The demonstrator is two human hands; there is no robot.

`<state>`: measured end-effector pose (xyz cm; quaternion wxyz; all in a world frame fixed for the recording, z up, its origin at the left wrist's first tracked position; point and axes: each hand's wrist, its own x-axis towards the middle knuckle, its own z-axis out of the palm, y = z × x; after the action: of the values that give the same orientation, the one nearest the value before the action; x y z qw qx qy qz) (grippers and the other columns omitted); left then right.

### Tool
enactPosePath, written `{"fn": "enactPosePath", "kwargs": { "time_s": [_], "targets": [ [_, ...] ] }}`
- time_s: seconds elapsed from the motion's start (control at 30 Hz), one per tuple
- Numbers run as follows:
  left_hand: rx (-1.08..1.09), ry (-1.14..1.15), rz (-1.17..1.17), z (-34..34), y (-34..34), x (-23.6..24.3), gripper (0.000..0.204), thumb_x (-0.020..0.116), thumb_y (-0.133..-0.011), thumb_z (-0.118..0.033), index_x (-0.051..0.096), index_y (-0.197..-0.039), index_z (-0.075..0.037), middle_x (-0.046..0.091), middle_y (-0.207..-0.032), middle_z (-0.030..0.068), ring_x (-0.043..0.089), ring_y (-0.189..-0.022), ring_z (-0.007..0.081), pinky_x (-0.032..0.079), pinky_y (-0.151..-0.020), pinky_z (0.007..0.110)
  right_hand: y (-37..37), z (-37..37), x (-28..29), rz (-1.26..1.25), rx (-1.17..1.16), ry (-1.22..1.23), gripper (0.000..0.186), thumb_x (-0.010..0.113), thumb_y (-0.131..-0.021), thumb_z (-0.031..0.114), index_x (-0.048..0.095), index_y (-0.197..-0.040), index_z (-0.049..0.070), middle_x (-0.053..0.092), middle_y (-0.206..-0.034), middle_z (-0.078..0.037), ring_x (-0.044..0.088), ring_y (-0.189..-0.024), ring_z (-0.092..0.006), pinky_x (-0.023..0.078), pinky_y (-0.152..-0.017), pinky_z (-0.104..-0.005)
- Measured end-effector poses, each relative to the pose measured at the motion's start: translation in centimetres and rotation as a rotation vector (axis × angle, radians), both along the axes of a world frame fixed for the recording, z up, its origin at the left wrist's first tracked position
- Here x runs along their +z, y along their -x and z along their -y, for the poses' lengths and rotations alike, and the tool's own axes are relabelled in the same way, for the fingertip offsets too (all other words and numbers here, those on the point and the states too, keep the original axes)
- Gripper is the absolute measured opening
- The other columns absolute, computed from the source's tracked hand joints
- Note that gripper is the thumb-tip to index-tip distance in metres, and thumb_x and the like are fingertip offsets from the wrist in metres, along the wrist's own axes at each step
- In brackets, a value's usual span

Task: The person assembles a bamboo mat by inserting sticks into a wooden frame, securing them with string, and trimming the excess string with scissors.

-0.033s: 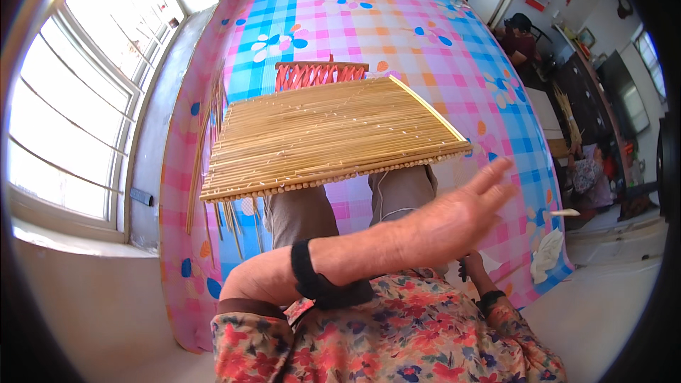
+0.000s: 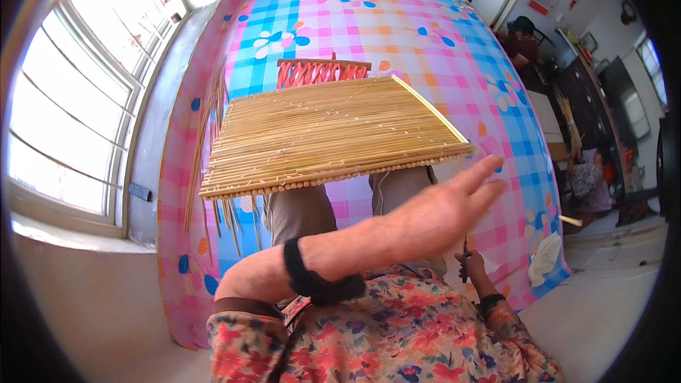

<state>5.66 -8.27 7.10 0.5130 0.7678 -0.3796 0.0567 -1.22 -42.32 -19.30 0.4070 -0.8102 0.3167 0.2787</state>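
Note:
A flat mat of tan plant stalks stitched with white thread [image 2: 333, 131] rests over my knees, its cut ends showing along the near edge and a pale yellow stalk [image 2: 429, 108] running down its right side. Reaching across my body to the right, my left hand [image 2: 454, 209] is open, fingers stretched out and slightly blurred, near the mat's near right corner. Lower down at my right side, my right hand [image 2: 475, 267] is closed around a black-handled tool with a thin upright tip [image 2: 464, 259]; its exact kind is unclear. A short pale stalk piece [image 2: 570, 220] shows at the sheet's right edge.
Loose stalks [image 2: 228, 223] lie left of the mat. A red-laced wooden frame [image 2: 323, 73] stands behind it on the checked, flowered sheet [image 2: 397, 28]. A crumpled white cloth [image 2: 545, 259] lies at right. Another person [image 2: 521, 42] sits far right; barred windows line the left.
My left hand has shifted slightly left and down. The tool's tip in my right hand now shows more fully. The short pale stalk piece has moved a little lower and tilted.

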Motion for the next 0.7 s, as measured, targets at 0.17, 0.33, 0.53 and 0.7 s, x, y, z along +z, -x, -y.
{"fn": "enactPosePath", "kwargs": {
  "time_s": [0.17,0.33,0.53,0.7],
  "targets": [
    [0.558,-0.262,0.495,-11.3,2.0,-3.3,0.027,0.070,-0.072,-0.003,0.065,-0.098,-0.002,0.063,-0.106,0.0130,0.061,-0.102,0.0320,0.049,-0.087,0.045,-1.9,0.7,5.2,0.454,0.219,0.394,0.041,0.078,-0.075,0.020,0.056,-0.102,-0.001,0.060,-0.078,-0.016,0.063,-0.075,-0.0325,0.049,-0.065,-0.0429],
    [0.970,-0.628,0.421,-18.0,5.7,-6.4,0.038,0.074,-0.076,-0.022,0.062,-0.108,-0.003,0.061,-0.111,0.0103,0.053,-0.116,0.0295,0.034,-0.105,0.051,-7.9,-10.4,26.0,0.958,0.889,0.546,0.052,0.081,-0.068,0.010,0.057,-0.114,0.004,0.058,-0.094,-0.016,0.059,-0.083,-0.0370,0.048,-0.069,-0.0416],
    [0.994,-0.625,0.389,-18.9,8.0,-7.9,0.037,0.069,-0.079,-0.019,0.063,-0.113,-0.004,0.062,-0.114,0.0079,0.056,-0.113,0.0273,0.035,-0.105,0.048,-8.3,-22.7,36.1,0.794,1.363,0.644,0.051,0.080,-0.068,0.011,0.058,-0.114,0.006,0.054,-0.089,-0.012,0.059,-0.080,-0.0329,0.049,-0.065,-0.0393],
    [0.989,-0.583,0.488,-18.6,7.6,-8.0,0.030,0.061,-0.080,-0.008,0.068,-0.109,-0.005,0.064,-0.110,0.0079,0.060,-0.105,0.0259,0.042,-0.092,0.042,-8.3,-26.2,37.6,0.676,1.518,0.754,0.047,0.079,-0.070,0.014,0.058,-0.111,0.006,0.051,-0.086,-0.011,0.059,-0.077,-0.0303,0.048,-0.062,-0.0393]
  ]
}}
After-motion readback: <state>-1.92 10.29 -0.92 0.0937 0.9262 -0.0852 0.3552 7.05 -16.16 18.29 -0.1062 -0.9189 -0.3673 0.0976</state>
